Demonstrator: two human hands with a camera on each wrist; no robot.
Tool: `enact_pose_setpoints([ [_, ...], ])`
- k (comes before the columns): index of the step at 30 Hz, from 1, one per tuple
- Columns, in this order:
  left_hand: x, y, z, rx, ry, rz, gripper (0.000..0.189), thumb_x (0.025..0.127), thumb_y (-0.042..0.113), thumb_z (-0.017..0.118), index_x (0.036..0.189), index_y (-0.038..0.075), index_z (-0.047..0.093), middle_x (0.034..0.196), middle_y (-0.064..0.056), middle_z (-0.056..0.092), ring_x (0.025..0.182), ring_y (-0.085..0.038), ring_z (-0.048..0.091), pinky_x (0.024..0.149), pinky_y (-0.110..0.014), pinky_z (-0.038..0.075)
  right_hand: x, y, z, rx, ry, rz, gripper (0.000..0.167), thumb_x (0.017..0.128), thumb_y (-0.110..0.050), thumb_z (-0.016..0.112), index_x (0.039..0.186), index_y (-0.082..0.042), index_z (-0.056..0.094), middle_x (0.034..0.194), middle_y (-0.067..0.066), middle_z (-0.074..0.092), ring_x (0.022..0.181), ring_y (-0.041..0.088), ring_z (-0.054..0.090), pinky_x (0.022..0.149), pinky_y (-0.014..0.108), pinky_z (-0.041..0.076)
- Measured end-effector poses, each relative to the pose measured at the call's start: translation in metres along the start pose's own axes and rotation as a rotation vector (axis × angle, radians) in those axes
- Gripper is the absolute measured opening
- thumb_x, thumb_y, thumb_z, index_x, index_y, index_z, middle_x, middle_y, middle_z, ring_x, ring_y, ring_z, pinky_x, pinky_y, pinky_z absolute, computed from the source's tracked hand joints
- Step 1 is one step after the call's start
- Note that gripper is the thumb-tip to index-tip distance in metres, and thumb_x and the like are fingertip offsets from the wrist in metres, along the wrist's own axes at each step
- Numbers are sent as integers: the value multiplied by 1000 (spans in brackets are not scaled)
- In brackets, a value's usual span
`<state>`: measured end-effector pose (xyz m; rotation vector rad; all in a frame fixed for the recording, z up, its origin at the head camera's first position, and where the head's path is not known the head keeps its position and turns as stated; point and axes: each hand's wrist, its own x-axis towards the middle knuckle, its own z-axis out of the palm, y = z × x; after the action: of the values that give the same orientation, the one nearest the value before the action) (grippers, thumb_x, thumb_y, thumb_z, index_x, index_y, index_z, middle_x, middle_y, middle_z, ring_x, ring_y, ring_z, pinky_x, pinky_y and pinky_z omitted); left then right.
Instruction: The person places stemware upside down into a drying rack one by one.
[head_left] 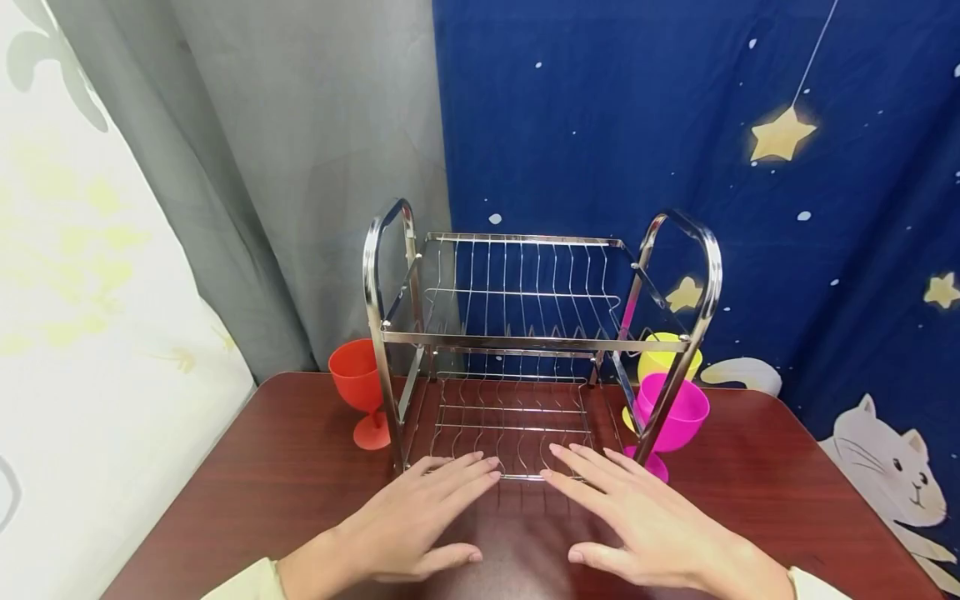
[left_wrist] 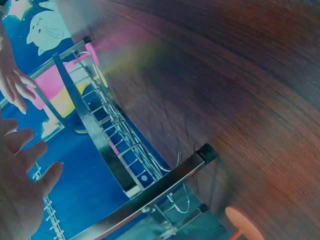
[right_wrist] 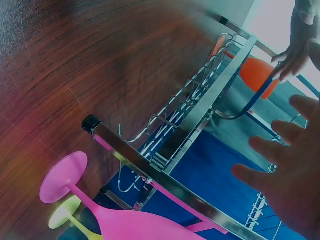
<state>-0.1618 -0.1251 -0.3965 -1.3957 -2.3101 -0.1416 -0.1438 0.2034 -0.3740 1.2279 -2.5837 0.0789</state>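
A two-tier chrome dish rack [head_left: 495, 340] stands on the table, its wire shelves bare. In front of its lower tier hover both hands, palms down and fingers extended. The left hand [head_left: 420, 517] is at the left, its fingertips overlapping the rack's front lower edge in the head view. My right hand [head_left: 637, 525] mirrors it on the right, thumb spread apart. Neither hand holds anything. A red goblet [head_left: 356, 375] stands by the rack's left side. Beside the right side are a magenta goblet [head_left: 678, 412] and, behind it, a yellow goblet [head_left: 667, 350].
The dark red wooden table [head_left: 300, 483] has rounded back corners. Behind it hang a grey curtain [head_left: 315, 167] and a blue curtain [head_left: 600, 108] with stars and a cat. White patterned fabric [head_left: 97, 333] borders the left side.
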Motion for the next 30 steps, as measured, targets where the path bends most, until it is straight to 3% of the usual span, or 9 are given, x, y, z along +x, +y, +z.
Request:
enact_pose_setpoints([
  [6, -1, -2, -1, -8, 169, -25, 69, 89, 50, 61, 147, 16, 42, 151, -2, 43, 136, -18, 44, 98, -37, 44, 0, 2, -1, -14, 95, -11, 70, 90, -60, 55, 151, -37, 31, 157, -11, 31, 141, 11, 36, 104, 43, 44],
  [15, -5, -8, -6, 23, 382, -40, 51, 98, 44, 48, 134, 9, 56, 139, -6, 55, 121, -24, 56, 93, -37, 44, 2, 4, -4, -26, 233, -23, 63, 88, -52, 64, 144, -28, 48, 144, -4, 52, 127, 16, 54, 92, 43, 52],
  [24, -6, -11, -3, 46, 532, -27, 46, 99, 39, 48, 124, 3, 63, 129, -14, 61, 112, -31, 59, 91, -43, 44, -1, 7, -4, -16, 379, 28, 52, 90, -51, 61, 133, -22, 60, 130, -2, 63, 116, 17, 61, 92, 39, 52],
  [30, -1, -10, -5, 58, 660, -31, 42, 98, 34, 50, 115, 0, 67, 118, -15, 65, 102, -31, 62, 81, -40, 45, -2, 10, -6, 2, 509, 22, 47, 94, -48, 58, 126, -16, 65, 122, 1, 67, 109, 19, 65, 104, 22, 41],
])
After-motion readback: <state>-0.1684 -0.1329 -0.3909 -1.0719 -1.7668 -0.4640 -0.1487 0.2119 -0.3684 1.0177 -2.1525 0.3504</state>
